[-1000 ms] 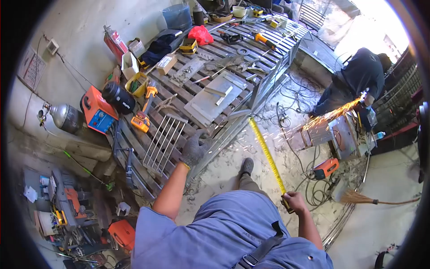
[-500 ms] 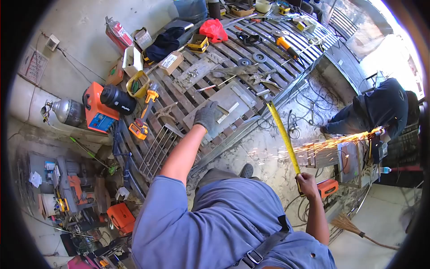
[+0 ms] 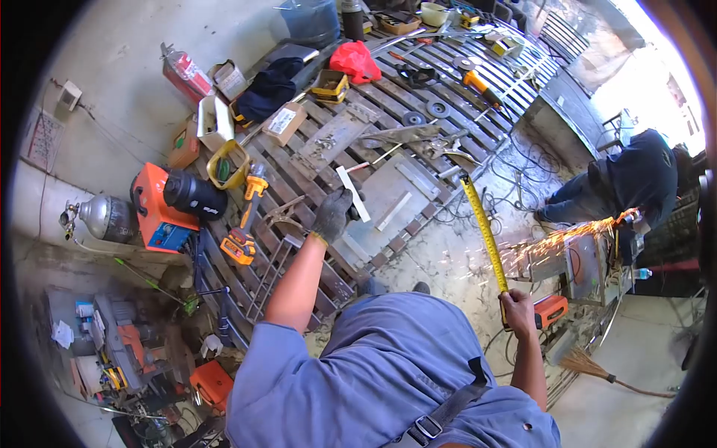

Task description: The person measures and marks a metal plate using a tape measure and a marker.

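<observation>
My left hand (image 3: 333, 216), in a dark grey work glove, is closed around a short pale metal bar (image 3: 352, 193), which it holds tilted above the bench. Beneath and beside that hand lies a grey metal plate (image 3: 357, 246). A second short pale bar (image 3: 393, 211) rests on the plate. Out to the right, my bare right hand (image 3: 518, 310) grips a tape measure (image 3: 485, 237). Its yellow blade is drawn out and reaches up toward the bench edge, while the case is mostly hidden in the hand.
The slatted bench (image 3: 328, 287) carries a yellow cordless tool (image 3: 246, 213), a red plastic bag (image 3: 355, 61), an angle grinder (image 3: 482, 88) and discs. On the right, a bent-over co-worker (image 3: 635, 175) throws sparks (image 3: 575, 231) toward my tape. Cables (image 3: 515, 175) lie on the floor.
My left hand has lifted one pale bar off the plate and drawn it back toward the left. The tape measure has shifted slightly, its blade face now showing more. Sparks continue.
</observation>
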Available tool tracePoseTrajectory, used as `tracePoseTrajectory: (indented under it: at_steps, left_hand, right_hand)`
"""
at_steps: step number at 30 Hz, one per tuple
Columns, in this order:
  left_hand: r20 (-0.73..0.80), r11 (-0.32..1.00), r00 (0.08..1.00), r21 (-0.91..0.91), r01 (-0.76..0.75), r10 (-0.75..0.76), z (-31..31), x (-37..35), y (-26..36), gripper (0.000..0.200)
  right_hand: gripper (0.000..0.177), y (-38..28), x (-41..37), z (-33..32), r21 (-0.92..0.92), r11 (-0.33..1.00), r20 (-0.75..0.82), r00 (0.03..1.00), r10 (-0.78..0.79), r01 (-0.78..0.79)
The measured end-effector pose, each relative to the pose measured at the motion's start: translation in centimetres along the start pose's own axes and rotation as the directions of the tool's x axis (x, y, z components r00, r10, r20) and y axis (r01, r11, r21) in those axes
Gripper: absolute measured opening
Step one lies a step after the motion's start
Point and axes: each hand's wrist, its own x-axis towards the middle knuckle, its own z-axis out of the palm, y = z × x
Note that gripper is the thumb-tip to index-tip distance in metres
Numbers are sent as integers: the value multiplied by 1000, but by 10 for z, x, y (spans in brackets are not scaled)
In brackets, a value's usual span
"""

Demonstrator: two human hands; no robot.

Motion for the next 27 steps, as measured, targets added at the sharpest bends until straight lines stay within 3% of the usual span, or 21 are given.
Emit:
tracePoseTrajectory:
  at_steps: [5, 11, 15, 18, 19, 20, 22, 25, 27]
  left_hand:
    - [21, 991, 998, -126, -54, 57, 35, -72, 69, 38]
    - [94, 998, 993, -10, -70, 70, 14, -66, 56, 36]
    - [124, 984, 989, -166, -65, 86, 12, -55, 43, 37]
    - [-15, 994, 994, 30, 108, -108, 2, -35, 30, 33]
    - [-11, 930, 989, 338, 145, -150, -6, -24, 28, 30]
    - [8, 811, 996, 581, 69, -91, -26, -3, 1, 30]
    - [99, 393, 995, 915, -96, 13, -67, 42, -64, 31]
    - [106, 109, 994, 989, -101, -40, -58, 59, -76, 34]
    - [-31, -88, 999, 996, 28, -29, -36, 61, -69, 39]
  right_hand:
    - [28, -39, 23, 27, -16, 996, 18, 996, -86, 87]
    - [28, -77, 18, 37, -73, 990, 48, 992, -117, 120]
    - [29, -62, 12, 34, -73, 989, -11, 992, -127, 126]
    - [28, -47, 7, 30, -100, 988, -40, 992, -122, 118]
    - [28, -44, 5, 31, -87, 992, -50, 995, -91, 87]
    - [29, -41, 3, 32, -77, 995, -55, 996, -66, 62]
    - [29, -36, -1, 35, -55, 998, -62, 998, -21, 18]
    - [29, -30, -12, 37, -37, 999, -82, 997, -4, 1]
    - [29, -30, -20, 37, -32, 999, -103, 995, 14, -17]
